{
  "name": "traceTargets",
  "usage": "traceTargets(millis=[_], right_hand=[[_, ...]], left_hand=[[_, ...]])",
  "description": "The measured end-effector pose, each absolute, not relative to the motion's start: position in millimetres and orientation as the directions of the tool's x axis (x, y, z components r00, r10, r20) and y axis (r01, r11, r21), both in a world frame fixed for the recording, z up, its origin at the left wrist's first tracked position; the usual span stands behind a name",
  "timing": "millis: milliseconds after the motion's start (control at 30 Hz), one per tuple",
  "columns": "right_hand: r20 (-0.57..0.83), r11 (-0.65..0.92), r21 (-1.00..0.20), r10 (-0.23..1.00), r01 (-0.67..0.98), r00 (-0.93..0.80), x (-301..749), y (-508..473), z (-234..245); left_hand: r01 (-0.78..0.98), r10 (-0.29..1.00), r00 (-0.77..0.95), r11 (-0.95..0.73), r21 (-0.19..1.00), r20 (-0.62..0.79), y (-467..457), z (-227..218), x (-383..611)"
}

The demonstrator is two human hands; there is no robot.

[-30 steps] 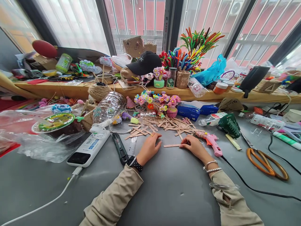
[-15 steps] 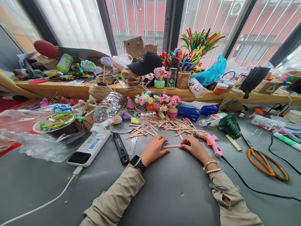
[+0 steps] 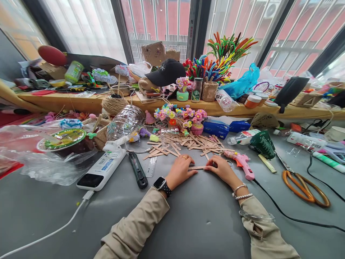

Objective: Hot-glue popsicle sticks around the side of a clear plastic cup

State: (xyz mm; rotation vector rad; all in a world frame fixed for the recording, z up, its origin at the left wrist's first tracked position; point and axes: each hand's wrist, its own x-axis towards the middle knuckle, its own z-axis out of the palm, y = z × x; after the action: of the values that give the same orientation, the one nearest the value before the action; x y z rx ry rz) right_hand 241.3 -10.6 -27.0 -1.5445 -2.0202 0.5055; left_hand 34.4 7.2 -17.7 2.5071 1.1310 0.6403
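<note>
A flat wooden craft stick (image 3: 196,167) lies crosswise at the table surface between my two hands. My right hand (image 3: 220,169) pinches its right end between thumb and bent fingers. At the other end, my left hand (image 3: 182,172) has its fingers curled behind the stick and its thumb along the near side, closed on that end; the fingertips are partly hidden. Just beyond my hands spreads a loose pile of craft sticks (image 3: 199,142). A pink glue gun (image 3: 244,166) lies close to my right hand.
Left of my hands are a dark green utility knife (image 3: 138,171), a clear ruler (image 3: 151,167) and a white power bank (image 3: 104,169) with a cable. Orange-handled scissors (image 3: 304,187) lie to the right. The glue gun's black cord (image 3: 285,216) crosses the right side. A crowded ledge (image 3: 161,104) runs behind.
My left hand has shifted slightly right, so its fingers now meet the left end of the craft stick. The right hand has barely moved and keeps its pinch.
</note>
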Motion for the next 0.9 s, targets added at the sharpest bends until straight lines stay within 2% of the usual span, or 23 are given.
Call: traceTargets(millis=[900], right_hand=[[0.185, 0.277, -0.589, 0.961, 0.759, -0.208, 235.9, -14.9, -20.8]], left_hand=[[0.593, 0.758, 0.598, -0.638, 0.491, 0.261, 11.8, -19.3, 40.6]])
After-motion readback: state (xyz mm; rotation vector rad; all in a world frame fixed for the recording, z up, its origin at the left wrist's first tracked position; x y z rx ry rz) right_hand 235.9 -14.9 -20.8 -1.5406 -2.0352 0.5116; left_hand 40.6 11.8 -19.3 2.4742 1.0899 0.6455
